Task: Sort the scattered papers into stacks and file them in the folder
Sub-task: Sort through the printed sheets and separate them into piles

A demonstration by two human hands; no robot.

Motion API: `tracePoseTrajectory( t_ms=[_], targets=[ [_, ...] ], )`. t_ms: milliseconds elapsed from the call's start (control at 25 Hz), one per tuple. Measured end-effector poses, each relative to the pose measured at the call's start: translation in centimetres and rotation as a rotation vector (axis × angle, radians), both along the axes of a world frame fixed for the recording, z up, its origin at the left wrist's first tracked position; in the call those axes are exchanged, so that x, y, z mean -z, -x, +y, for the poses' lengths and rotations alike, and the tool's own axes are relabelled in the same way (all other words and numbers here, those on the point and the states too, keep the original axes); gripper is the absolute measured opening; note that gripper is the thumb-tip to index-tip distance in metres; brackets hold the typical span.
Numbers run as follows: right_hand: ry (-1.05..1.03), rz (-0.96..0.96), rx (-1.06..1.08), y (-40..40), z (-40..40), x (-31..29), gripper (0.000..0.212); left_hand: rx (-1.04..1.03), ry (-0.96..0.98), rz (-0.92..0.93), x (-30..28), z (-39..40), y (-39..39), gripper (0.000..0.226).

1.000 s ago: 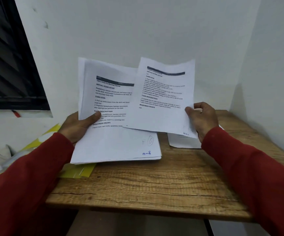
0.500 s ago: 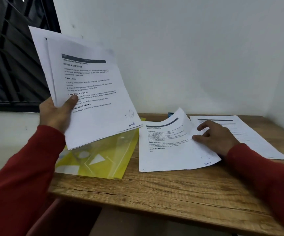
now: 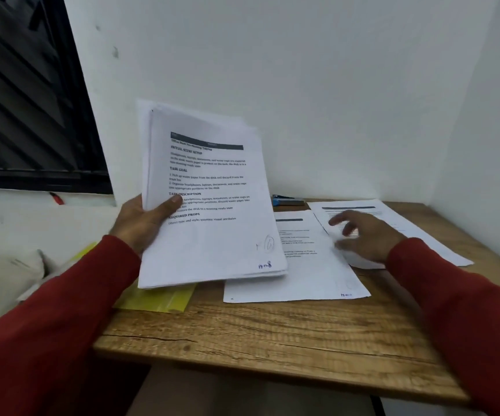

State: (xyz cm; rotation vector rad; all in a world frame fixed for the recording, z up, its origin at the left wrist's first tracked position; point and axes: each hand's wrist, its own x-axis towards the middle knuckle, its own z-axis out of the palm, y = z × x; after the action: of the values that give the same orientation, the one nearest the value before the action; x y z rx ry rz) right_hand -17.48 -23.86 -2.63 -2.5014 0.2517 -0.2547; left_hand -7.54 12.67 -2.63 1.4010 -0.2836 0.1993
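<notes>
Right hand [image 3: 363, 235], fingers spread and blurry, hovers over the loose page [image 3: 299, 265] lying longways toward the table's [image 3: 272, 331] back edge, while left hand [image 3: 143, 220] pinches my stack [image 3: 209, 205].

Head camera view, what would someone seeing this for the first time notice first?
First, the thick stack of printed papers held up at centre left, gripped by the left hand. Next, the blurred right hand with fingers spread over two loose sheets lying on the wooden desk. A yellow folder peeks out below the stack.
</notes>
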Motion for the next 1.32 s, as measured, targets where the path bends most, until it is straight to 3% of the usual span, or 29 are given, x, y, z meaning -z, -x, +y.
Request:
tracePoseTrajectory(
  t_ms=[40, 120, 280, 520, 720, 840, 1000, 1200, 1320],
  targets=[
    [-0.194, -0.109, -0.013, 0.1, 0.4, -0.1, 0.025, 0.042, -0.009, 0.030, 0.4, -1.1, 0.3, 0.021],
    [-0.605, -0.213, -0.083, 0.3, 2.2, -0.3, 0.031, 0.134, -0.038, 0.070, 1.1, -3.1, 0.9, 0.026],
    [-0.830, -0.243, -0.102, 0.3, 4.6, -0.2, 0.043, 0.249, -0.003, 0.111, 1.5, -5.6, 2.0, 0.037],
    [-0.888, -0.354, -0.066, 0.1, 3.1, -0.3, 0.010, 0.294, 0.041, 0.120, 1.6, -5.9, 2.3, 0.039],
    [-0.770, -0.698, 0.325, -0.5, -3.1, -1.6, 0.030, 0.143, 0.049, 0.068, 1.9, -5.3, 1.7, 0.045],
    [-0.788, -0.779, 0.440, -0.1, -6.8, -1.0, 0.046, 0.117, 0.048, 0.060, 2.1, -5.0, 1.4, 0.043],
    [-0.866, -0.765, 0.465, -0.8, -7.4, -0.6, 0.030, 0.127, 0.034, 0.056, 2.0, -4.9, 1.2, 0.043],
    [-1.019, -0.564, 0.357, -0.4, -4.9, -0.7, 0.009, 0.043, 0.028, 0.050, 1.2, -3.4, 1.1, 0.023],
    [-0.884, -0.447, 0.271, 0.1, -3.4, -0.8, 0.008, -0.056, 0.001, 0.027, 0.3, -0.3, 0.3, 0.043]
  ],
)
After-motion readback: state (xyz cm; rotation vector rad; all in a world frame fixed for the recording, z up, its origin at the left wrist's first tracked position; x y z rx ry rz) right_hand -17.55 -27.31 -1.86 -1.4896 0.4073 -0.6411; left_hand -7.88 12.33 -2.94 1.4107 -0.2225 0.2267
